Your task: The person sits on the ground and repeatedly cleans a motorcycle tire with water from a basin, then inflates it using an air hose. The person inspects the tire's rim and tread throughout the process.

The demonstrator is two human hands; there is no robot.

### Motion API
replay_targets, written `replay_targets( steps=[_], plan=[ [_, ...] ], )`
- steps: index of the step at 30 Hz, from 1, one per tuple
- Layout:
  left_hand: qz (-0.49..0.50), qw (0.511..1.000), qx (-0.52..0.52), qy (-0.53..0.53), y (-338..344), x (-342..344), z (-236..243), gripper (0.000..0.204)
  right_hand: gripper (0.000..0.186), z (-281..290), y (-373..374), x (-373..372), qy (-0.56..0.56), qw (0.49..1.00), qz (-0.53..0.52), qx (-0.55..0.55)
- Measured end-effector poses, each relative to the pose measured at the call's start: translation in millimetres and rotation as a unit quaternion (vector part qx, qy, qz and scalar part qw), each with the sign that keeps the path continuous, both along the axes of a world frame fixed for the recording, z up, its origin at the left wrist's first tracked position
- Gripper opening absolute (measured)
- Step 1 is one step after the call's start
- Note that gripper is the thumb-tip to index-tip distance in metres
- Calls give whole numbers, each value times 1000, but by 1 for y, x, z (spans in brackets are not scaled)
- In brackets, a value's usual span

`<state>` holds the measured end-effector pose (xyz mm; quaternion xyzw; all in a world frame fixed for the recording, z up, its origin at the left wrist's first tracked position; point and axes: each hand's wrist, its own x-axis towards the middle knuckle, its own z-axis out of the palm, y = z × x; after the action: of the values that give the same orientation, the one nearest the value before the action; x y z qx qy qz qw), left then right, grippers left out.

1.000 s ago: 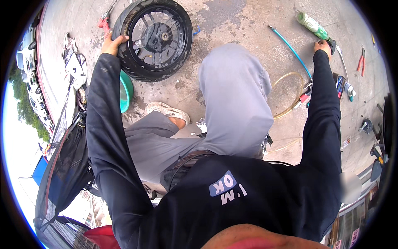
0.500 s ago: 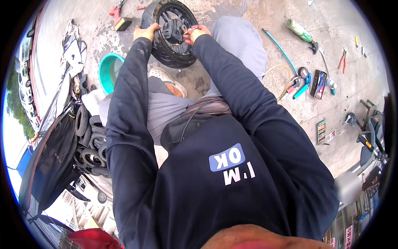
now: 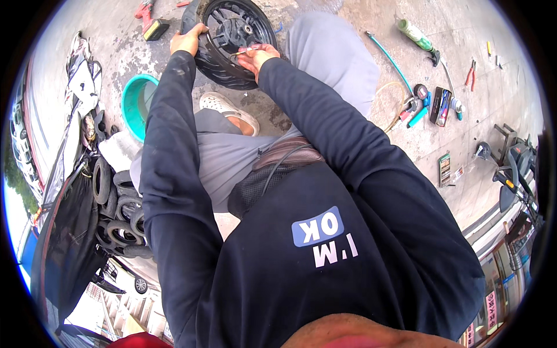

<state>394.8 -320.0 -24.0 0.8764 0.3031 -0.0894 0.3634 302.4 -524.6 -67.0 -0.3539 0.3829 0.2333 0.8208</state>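
A black motorcycle wheel with its tyre (image 3: 223, 74) is tilted up beside my raised grey-trousered knee. My left hand (image 3: 187, 39) grips the tyre at its left edge, thumb near the rim. My right hand (image 3: 256, 58) is at the lower right of the rim, fingers pinched on a small thin piece (image 3: 236, 54) too small to make out clearly. The black hub (image 3: 238, 32) shows in the middle of the wheel.
A red drill (image 3: 151, 26) lies upper left, above a teal basin (image 3: 134, 110). Piled old tyres (image 3: 122, 229) are at left. At right lie a green bottle (image 3: 413, 36), blue hose (image 3: 389, 61), red pliers (image 3: 471, 74), a tool box (image 3: 441, 107) and metal equipment (image 3: 510, 168).
The wheel has gone from lying flat to tilted. My right hand has left the green bottle for the rim, and in the last half second both hands and wheel shifted slightly left.
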Motion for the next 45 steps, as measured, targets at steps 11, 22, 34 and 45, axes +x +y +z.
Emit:
replay_targets(
  steps=[11,22,34,45],
  plan=[
    [92,958,-268,-53,31,-25,-31,54,18,-8,13,-12,-1,1000,2,-12],
    [103,960,-254,-55,19,-33,-19,82,18,-22,9,-12,-76,925,174,-328],
    [49,970,-233,-50,32,-24,-24,90,29,-24,6,-2,-120,880,393,-239],
    [86,930,-353,-60,6,-36,4,70,28,-43,9,6,-147,868,421,-215]
  ],
)
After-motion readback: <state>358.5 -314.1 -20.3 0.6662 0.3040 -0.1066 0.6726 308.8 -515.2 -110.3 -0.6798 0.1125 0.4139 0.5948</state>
